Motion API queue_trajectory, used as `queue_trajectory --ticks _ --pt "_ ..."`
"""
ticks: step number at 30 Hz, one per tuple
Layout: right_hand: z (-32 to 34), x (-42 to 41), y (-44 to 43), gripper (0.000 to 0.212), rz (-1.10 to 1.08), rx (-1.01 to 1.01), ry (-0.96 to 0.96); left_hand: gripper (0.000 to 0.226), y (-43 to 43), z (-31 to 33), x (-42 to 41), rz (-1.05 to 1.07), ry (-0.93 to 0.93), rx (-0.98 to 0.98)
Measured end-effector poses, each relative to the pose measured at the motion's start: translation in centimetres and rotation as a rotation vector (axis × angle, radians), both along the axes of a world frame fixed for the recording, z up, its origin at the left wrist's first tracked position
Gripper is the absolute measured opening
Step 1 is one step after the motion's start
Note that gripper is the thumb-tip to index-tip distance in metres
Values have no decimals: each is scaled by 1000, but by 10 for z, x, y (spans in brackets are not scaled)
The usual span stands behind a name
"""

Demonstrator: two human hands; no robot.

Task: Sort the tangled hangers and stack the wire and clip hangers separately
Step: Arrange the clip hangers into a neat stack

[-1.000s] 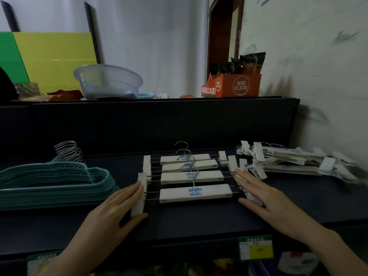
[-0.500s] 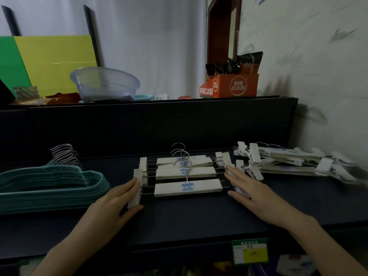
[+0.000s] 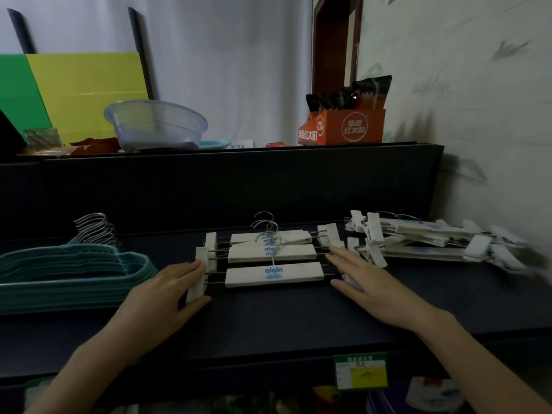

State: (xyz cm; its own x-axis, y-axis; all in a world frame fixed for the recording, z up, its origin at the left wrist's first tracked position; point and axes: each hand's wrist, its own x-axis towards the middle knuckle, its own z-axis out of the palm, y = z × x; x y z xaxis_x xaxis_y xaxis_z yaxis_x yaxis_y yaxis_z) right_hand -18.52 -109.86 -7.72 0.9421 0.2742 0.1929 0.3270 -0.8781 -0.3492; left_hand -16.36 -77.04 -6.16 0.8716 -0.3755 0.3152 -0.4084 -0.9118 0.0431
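four white clip hangers [image 3: 274, 274] lie in a row at the centre of the dark shelf [image 3: 268, 324], between two hands. left hand [image 3: 161, 291] and right hand [image 3: 367, 285] press the end clips with straight fingers, gripping nothing. one clip-hanger pile [image 3: 418, 237] lies right and one teal wire-hanger stack [image 3: 74, 270] left; counts unclear. one clear bowl [image 3: 155, 124], contents unclear; one orange box [image 3: 343, 127] holds dark packets [image 3: 358, 94].

The left grip [image 3: 162, 289] and right grip [image 3: 367, 282] are bare hands on slender, uncovered forearms [image 3: 89, 363].
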Motion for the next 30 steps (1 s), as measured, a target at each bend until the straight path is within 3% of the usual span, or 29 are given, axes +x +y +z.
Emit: queue_trajectory --ticks 5,8,11,14,18,19,25,30 --pt "13 -15 -12 57 -5 -52 -126 64 -18 17 8 -24 -167 53" --pt "37 -21 -48 47 -76 -41 -271 43 -50 34 11 -81 -226 5" --pt "63 -14 -102 34 -198 7 -339 46 -89 46 14 -218 -270 -37" --pt "77 1 -161 33 -324 -9 -206 37 -132 54 20 -310 -197 -91" --pt "72 17 -209 64 -332 -81 215 27 -186 62 31 -391 -154 -163" --pt "68 21 -214 58 -307 -82 236 26 -198 63 36 -396 -130 -185" --pt "59 33 -230 28 -200 -41 89 27 -257 67 79 -338 70 -394" --pt "82 20 -245 15 -236 26 -62 28 -278 66 109 -342 381 -802"
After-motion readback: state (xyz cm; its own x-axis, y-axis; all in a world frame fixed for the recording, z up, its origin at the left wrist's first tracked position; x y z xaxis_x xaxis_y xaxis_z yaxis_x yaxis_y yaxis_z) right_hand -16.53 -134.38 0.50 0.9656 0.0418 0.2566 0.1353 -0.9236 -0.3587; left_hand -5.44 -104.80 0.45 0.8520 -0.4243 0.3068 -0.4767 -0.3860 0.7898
